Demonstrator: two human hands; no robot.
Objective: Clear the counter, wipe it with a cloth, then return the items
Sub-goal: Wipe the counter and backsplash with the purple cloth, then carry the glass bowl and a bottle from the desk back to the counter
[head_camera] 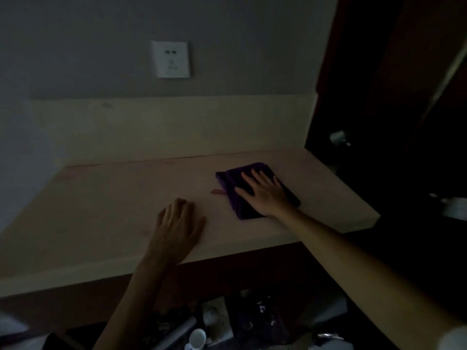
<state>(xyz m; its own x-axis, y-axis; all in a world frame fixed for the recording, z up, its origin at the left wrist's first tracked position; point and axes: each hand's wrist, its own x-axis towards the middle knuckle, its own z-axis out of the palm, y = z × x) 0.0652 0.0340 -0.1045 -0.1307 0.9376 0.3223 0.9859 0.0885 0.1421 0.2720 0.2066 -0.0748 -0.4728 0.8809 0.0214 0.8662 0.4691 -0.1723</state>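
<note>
The light wooden counter (106, 205) holds only a folded purple cloth (233, 184), which lies on its right half. My right hand (262, 193) rests flat on top of the cloth, fingers spread, pressing it to the surface. My left hand (177, 223) lies palm down on the bare counter near the front edge, left of the cloth, with fingers loosely together and nothing in it. The room is very dim.
A wall socket (170, 59) sits on the grey wall above the counter. Below the front edge, several items lie on the floor, among them a white cup (198, 338) and a dark bag (257, 317). A dark door with a metal knob (338, 137) stands to the right.
</note>
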